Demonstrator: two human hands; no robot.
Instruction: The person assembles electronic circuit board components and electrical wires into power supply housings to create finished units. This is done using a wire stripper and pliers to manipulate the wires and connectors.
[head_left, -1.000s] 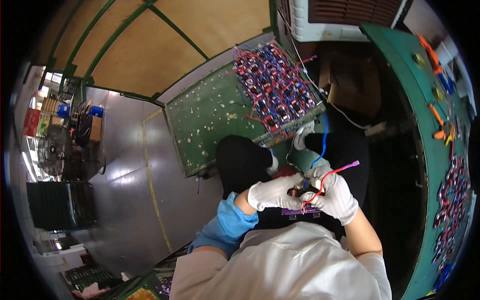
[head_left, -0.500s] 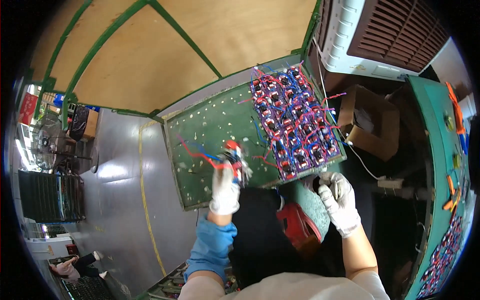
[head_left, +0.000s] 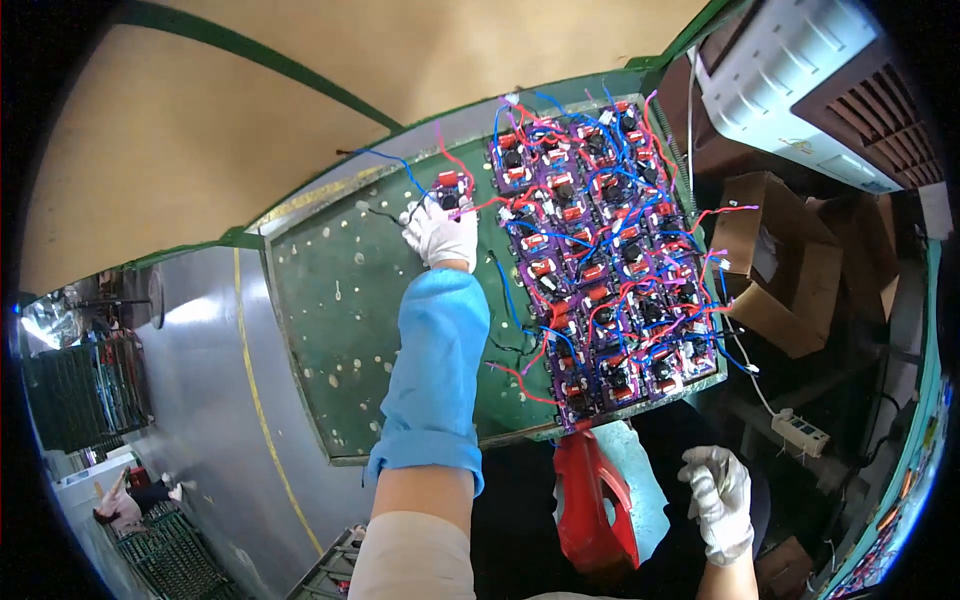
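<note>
My left hand (head_left: 440, 237), in a white glove with a blue sleeve over the forearm, reaches far over the green table and grips a purple circuit board (head_left: 452, 190). Red and blue wires trail from that board, which is at the table surface or just above it. To its right lie several similar circuit boards (head_left: 570, 210) in close rows, with red, blue and black wires tangled over them. My right hand (head_left: 720, 503), also white-gloved, hangs low beyond the table's near right corner. Its fingers are curled in, and nothing shows in them.
The green tabletop (head_left: 370, 330) has a raised rim and pale spots. An open cardboard box (head_left: 790, 290) and a power strip (head_left: 800, 432) are at the right. Below the near edge is a red plastic object (head_left: 590, 500). Wooden panels (head_left: 250, 110) stand behind; a person (head_left: 125, 505) is far left.
My left hand has carried the circuit board forward to the far part of the table, beside the rows. The right hand has dropped lower, away from the table edge. The view has shifted.
</note>
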